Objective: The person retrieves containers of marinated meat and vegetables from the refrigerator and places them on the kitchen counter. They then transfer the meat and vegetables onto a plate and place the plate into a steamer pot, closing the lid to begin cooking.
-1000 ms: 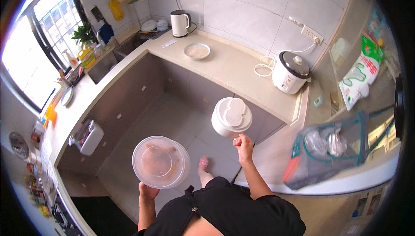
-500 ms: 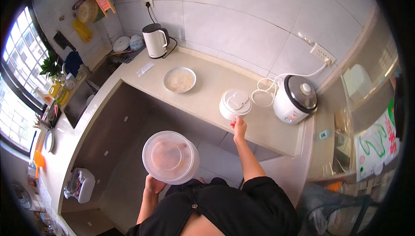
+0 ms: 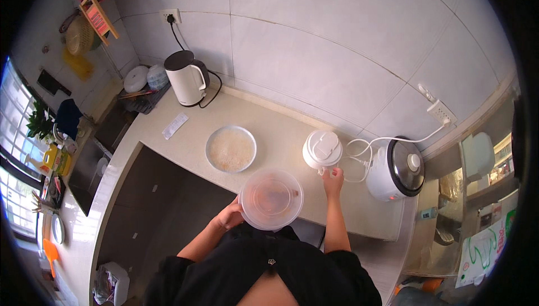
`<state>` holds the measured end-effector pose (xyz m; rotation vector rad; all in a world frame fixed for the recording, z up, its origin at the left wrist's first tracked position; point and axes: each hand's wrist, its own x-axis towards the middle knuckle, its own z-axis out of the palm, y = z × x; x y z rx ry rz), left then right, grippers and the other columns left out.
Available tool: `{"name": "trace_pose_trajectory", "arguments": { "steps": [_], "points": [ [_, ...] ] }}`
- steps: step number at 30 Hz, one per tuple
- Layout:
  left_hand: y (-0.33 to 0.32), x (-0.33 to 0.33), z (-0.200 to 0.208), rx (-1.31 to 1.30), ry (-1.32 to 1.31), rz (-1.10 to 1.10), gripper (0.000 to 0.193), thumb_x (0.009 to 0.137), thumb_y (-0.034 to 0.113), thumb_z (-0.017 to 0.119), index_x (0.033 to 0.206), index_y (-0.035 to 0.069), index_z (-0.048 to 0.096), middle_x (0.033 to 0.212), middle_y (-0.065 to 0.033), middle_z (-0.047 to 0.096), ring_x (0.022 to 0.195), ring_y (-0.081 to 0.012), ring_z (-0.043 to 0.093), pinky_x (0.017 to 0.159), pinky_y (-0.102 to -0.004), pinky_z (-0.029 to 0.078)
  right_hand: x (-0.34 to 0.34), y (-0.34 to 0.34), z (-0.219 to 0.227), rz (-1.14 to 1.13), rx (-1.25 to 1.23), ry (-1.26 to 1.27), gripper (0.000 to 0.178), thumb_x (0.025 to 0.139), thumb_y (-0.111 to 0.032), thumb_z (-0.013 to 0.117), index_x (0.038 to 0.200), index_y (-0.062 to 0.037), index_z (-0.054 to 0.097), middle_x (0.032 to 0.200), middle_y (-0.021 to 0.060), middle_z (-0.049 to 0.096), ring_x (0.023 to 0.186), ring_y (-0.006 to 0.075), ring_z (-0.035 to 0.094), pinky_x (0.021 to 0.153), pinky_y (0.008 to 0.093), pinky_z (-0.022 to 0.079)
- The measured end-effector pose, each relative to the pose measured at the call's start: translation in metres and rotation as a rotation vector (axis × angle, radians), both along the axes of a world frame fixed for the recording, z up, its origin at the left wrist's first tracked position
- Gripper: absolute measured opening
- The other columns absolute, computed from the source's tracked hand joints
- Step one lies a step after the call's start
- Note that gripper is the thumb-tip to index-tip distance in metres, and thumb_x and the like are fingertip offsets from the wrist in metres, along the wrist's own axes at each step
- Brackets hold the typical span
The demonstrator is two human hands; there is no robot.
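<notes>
My left hand point(image 3: 229, 215) grips the side of a round translucent plastic tub point(image 3: 272, 200), which is held in front of my body by the counter's front edge. A lid seems to cover the tub, and something orange-brown shows dimly through it. My right hand point(image 3: 333, 178) is closed at the near side of a white lidded container point(image 3: 322, 149) standing on the counter; its fingers appear to pinch a small handle there. Left of that container, a round metal bowl point(image 3: 231, 149) holds pale grains that look like rice in cloudy water.
A white rice cooker point(image 3: 395, 170), its cord running to a wall power strip point(image 3: 442, 113), stands at the right. An electric kettle point(image 3: 186, 79) is at the back left, near a small packet point(image 3: 176, 126). The sink point(image 3: 95, 168) lies further left.
The tub has moved right and up toward the counter edge with my left hand. My right hand stays at the white container. The view has shifted, and my body is closer to the counter.
</notes>
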<state>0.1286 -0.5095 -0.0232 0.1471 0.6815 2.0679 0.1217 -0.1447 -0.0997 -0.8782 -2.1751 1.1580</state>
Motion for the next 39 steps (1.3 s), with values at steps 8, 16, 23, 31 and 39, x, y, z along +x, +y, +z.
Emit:
{"name": "trace_pose_trajectory", "arguments": {
  "steps": [8,16,23,31,39],
  "points": [
    [0.056,-0.060,-0.011,0.009,0.012,-0.107,0.081,0.071,0.019,0.058,0.137,0.014,0.011,0.136,-0.0131,0.025,0.124,-0.0312,0.029,0.096,-0.0534,0.030,0.021,-0.072,0.147,0.632,-0.764,-0.144,0.038,0.085,-0.027,0.056,0.114,-0.0042,0.045,0.101,0.0049,0.054,0.077,0.0132,0.059,0.057,0.0250,0.047],
    [0.075,-0.071,-0.044,-0.086,-0.010,-0.041,0.074,0.076,0.017,0.054,0.137,0.014,0.012,0.135,-0.0108,0.027,0.122,-0.0279,0.032,0.094,-0.0513,0.035,0.003,-0.059,0.128,0.618,-0.924,-0.134,0.034,0.087,-0.022,0.052,0.116,-0.0065,0.045,0.097,0.0042,0.056,0.074,0.0125,0.059,0.051,0.0275,0.053],
    [0.075,-0.072,-0.050,-0.357,0.068,0.048,0.062,0.086,0.016,0.053,0.135,0.011,0.016,0.129,-0.0130,0.036,0.112,-0.0271,0.045,0.092,-0.0488,0.038,0.000,-0.059,0.119,0.545,-1.033,-0.093,0.032,0.088,-0.023,0.050,0.116,-0.0074,0.046,0.095,0.0047,0.057,0.073,0.0134,0.060,0.050,0.0278,0.054],
    [0.034,-0.066,-0.077,-0.313,-0.414,0.797,0.057,0.089,0.009,0.043,0.135,0.014,0.009,0.124,-0.0206,0.038,0.107,-0.0364,0.048,0.089,-0.0489,0.042,0.009,-0.050,0.123,0.452,-1.079,-0.004,0.035,0.088,-0.022,0.050,0.119,-0.0063,0.044,0.099,0.0057,0.057,0.076,0.0149,0.060,0.054,0.0294,0.054],
    [0.017,-0.092,-0.086,-0.189,-0.303,0.892,0.048,0.092,0.006,0.028,0.135,0.013,0.008,0.127,-0.0206,0.035,0.112,-0.0381,0.044,0.092,-0.0449,0.043,0.068,-0.007,0.151,0.348,-0.999,-0.011,0.038,0.088,-0.022,0.048,0.123,-0.0069,0.042,0.102,0.0061,0.056,0.075,0.0145,0.060,0.052,0.0265,0.051]
  ]
}}
